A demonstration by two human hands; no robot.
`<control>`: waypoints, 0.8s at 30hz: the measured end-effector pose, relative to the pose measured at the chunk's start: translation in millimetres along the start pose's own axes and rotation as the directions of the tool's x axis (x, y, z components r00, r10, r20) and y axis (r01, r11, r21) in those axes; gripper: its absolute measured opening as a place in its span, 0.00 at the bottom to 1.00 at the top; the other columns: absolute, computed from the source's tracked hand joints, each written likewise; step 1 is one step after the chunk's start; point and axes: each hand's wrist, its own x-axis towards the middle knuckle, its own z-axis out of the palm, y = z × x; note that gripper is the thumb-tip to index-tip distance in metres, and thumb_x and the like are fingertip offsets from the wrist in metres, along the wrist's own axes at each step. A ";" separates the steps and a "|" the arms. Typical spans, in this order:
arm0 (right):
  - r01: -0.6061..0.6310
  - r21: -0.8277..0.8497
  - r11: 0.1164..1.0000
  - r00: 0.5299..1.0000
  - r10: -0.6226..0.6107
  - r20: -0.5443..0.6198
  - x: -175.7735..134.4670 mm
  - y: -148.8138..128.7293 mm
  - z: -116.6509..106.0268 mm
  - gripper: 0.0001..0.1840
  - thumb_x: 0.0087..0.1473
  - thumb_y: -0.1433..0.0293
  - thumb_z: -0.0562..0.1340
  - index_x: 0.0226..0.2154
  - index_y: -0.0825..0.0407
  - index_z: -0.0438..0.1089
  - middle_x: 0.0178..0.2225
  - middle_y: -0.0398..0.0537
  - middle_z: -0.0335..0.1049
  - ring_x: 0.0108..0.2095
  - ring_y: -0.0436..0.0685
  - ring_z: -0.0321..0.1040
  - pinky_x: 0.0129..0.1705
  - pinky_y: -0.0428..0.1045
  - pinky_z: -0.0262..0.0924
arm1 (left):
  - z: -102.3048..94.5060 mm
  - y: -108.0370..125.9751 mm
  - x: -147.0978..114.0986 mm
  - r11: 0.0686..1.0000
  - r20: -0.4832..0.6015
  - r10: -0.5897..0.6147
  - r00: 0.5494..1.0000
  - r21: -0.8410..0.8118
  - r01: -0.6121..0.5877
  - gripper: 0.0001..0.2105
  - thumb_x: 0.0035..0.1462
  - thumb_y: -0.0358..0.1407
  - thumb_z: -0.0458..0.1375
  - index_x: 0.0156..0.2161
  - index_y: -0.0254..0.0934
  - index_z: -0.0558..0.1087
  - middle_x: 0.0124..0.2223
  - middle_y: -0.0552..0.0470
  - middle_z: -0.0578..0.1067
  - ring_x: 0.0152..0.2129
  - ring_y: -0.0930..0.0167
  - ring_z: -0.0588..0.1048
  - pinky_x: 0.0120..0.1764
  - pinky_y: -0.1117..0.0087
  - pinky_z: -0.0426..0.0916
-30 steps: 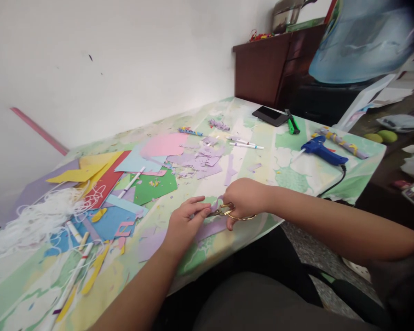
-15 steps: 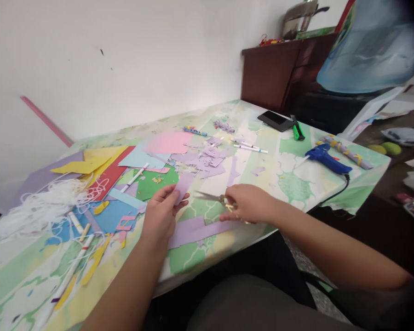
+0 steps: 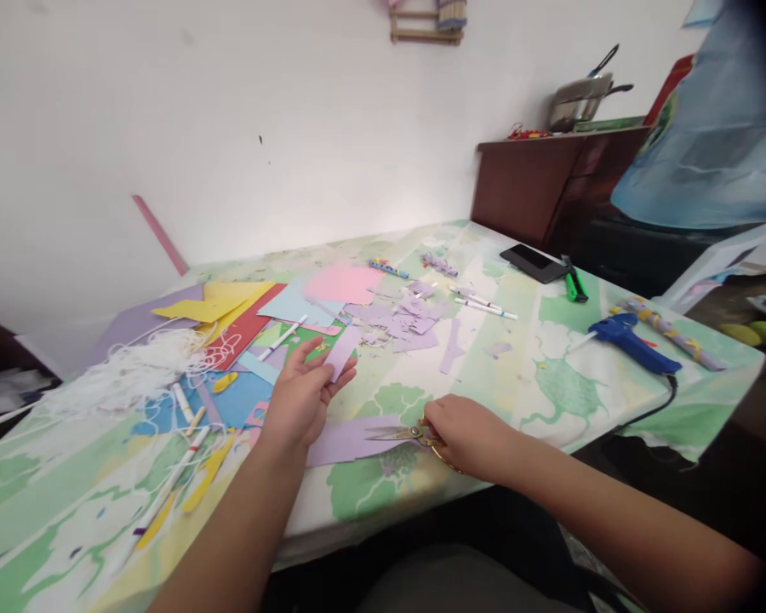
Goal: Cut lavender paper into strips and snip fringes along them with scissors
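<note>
My left hand (image 3: 303, 396) pinches a small lilac paper piece (image 3: 343, 351) between thumb and fingers above the table. My right hand (image 3: 463, 436) is closed round the handles of a pair of gold-handled scissors (image 3: 414, 432). The blades are slightly apart and point left, toward my left hand. Under them on the table lies a lilac paper strip (image 3: 338, 443). Beyond both hands is a heap of lilac paper scraps (image 3: 414, 317).
Left of my hands are white string (image 3: 128, 366), coloured paper sheets (image 3: 265, 328) and several markers. To the right lie a blue glue gun (image 3: 635, 343) with a cord, a green cutter (image 3: 574, 283) and a dark flat device (image 3: 534, 263). A white wall (image 3: 332, 128) stands behind.
The scissors have dropped lower, away from the paper in my left hand, over the strip. My left hand's fingers have spread somewhat while keeping the piece. The view has shifted up and left.
</note>
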 end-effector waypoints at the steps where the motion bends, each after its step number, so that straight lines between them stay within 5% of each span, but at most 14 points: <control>1: 0.010 -0.002 1.000 1.000 -0.010 -0.003 -0.1 1.1 0.0 0.05 0.44 0.69 0.50 0.25 0.53 0.59 0.23 0.46 0.63 0.25 0.52 0.58 0.23 0.45 0.44 | -1.6 1.7 1.1 0.999 -0.019 0.000 1.000 0.032 0.000 0.17 0.37 0.24 0.54 0.37 0.39 0.61 0.33 0.53 0.67 0.27 0.72 0.72 0.31 0.69 0.67; 5: -0.054 -0.064 0.997 0.998 0.052 -0.037 0.1 15.2 -3.1 0.07 0.45 0.69 0.49 0.24 0.53 0.59 0.23 0.47 0.63 0.25 0.52 0.58 0.24 0.46 0.45 | -7.0 7.4 6.5 0.990 -0.050 0.003 0.999 0.139 0.004 0.14 0.36 0.30 0.57 0.33 0.37 0.64 0.29 0.56 0.67 0.22 0.78 0.69 0.27 0.75 0.64; 8: -0.250 -0.181 0.951 0.966 0.235 -0.104 -1.4 44.2 -9.3 0.08 0.45 0.70 0.48 0.23 0.54 0.60 0.23 0.50 0.64 0.26 0.54 0.59 0.24 0.47 0.45 | -8.4 9.5 9.3 0.981 -0.010 0.007 1.000 0.193 -0.005 0.14 0.35 0.33 0.58 0.34 0.37 0.66 0.28 0.57 0.67 0.23 0.79 0.67 0.28 0.77 0.61; 14: -0.706 -0.227 0.671 0.708 0.668 -0.229 -26.5 129.8 -37.6 0.11 0.44 0.65 0.49 0.24 0.55 0.60 0.24 0.54 0.63 0.26 0.58 0.59 0.21 0.47 0.44 | -8.1 8.5 9.8 0.948 0.017 0.022 1.000 0.316 -0.026 0.09 0.39 0.39 0.55 0.26 0.36 0.66 0.23 0.59 0.65 0.19 0.79 0.62 0.24 0.76 0.57; 19: -0.753 -0.135 0.644 0.658 0.740 -0.140 -45.0 145.9 -73.9 0.20 0.44 0.54 0.46 0.20 0.54 0.60 0.21 0.53 0.62 0.21 0.56 0.57 0.20 0.48 0.45 | -7.7 8.3 3.2 0.811 0.123 0.049 0.991 0.574 -0.111 0.09 0.42 0.41 0.52 0.25 0.37 0.67 0.20 0.58 0.66 0.18 0.77 0.62 0.23 0.76 0.54; 21: -0.697 -0.006 0.717 0.709 0.688 -0.155 -36.8 124.7 -83.1 0.23 0.41 0.50 0.46 0.20 0.53 0.60 0.20 0.50 0.61 0.20 0.53 0.57 0.21 0.47 0.46 | -5.4 7.6 -0.3 0.723 0.209 0.035 0.977 0.670 -0.169 0.10 0.44 0.42 0.50 0.28 0.38 0.67 0.24 0.56 0.69 0.23 0.74 0.65 0.26 0.75 0.55; 24: -0.358 0.200 0.912 0.917 0.384 -0.109 -6.9 74.0 -80.6 0.20 0.40 0.52 0.50 0.23 0.52 0.60 0.23 0.46 0.62 0.22 0.51 0.56 0.22 0.45 0.47 | 1.2 3.8 -5.4 0.758 0.314 -0.024 0.949 0.625 -0.188 0.10 0.47 0.42 0.47 0.33 0.40 0.64 0.31 0.53 0.72 0.31 0.71 0.67 0.31 0.73 0.56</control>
